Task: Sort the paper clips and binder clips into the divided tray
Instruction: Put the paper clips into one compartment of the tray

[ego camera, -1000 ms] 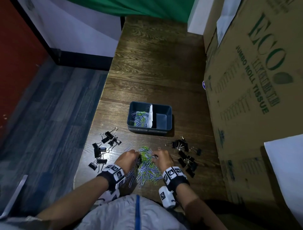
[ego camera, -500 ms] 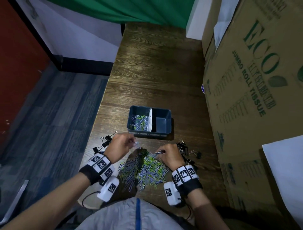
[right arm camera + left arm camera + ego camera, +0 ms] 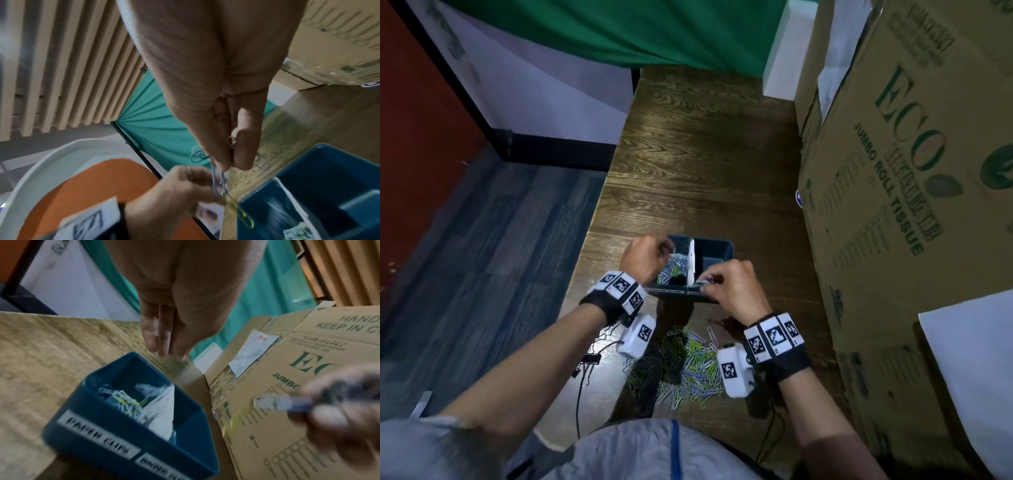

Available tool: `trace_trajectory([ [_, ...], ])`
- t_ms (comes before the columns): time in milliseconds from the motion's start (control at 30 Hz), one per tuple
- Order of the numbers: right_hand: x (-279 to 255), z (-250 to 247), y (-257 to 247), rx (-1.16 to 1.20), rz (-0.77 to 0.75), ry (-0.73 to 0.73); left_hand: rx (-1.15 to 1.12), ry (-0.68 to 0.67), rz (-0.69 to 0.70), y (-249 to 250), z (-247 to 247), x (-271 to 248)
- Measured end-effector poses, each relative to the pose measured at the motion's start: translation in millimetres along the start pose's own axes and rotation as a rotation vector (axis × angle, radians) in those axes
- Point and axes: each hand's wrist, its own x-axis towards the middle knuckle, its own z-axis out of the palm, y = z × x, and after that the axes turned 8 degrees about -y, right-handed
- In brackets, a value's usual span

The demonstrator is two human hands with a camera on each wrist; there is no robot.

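Note:
The dark blue divided tray (image 3: 717,243) (image 3: 102,434) (image 3: 329,170) stands on the wooden table, split by a white divider (image 3: 691,260). Coloured paper clips (image 3: 671,270) (image 3: 125,400) lie in its left compartment, labelled PAPER CLIPS. My left hand (image 3: 664,246) (image 3: 160,344) hovers over that compartment, fingers pointing down with nothing visible in them. My right hand (image 3: 707,279) (image 3: 232,160) hangs over the tray's front rim and pinches several linked paper clips; a yellow-green one (image 3: 238,211) dangles lowest. The loose paper clip pile (image 3: 681,363) lies near me.
A big cardboard box (image 3: 893,205) walls off the table's right side. Black binder clips (image 3: 589,359) lie by the left table edge, with the floor beyond. Some dark clips (image 3: 722,322) show just behind my right wrist. Camera cables trail off the near edge.
Both hands lifted off the paper clip pile and moved forward to the tray. The left hand now sits over the left compartment; the right hand arrived with clips pinched.

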Motion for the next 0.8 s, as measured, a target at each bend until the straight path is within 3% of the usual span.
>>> trace_trajectory([
  [133, 30.7, -11.2, -21.9, 0.002, -0.061, 0.069, 0.128, -0.007, -0.021, -18.7, 24.3, -33.2],
  [400, 84.7, 27.9, -21.8, -0.062, -0.053, -0.001, 0.373, -0.438, -0.020, -49.2, 78.9, -85.1],
  [667, 35.7, 81.3, 45.2, -0.020, 0.049, -0.095, 0.464, -0.624, -0.044, -55.1, 112.1, -81.6],
  [800, 2.1, 107.7, 86.3, -0.184, 0.214, -0.252, 0.502, -0.707, 0.083, -53.1, 127.2, -91.9],
])
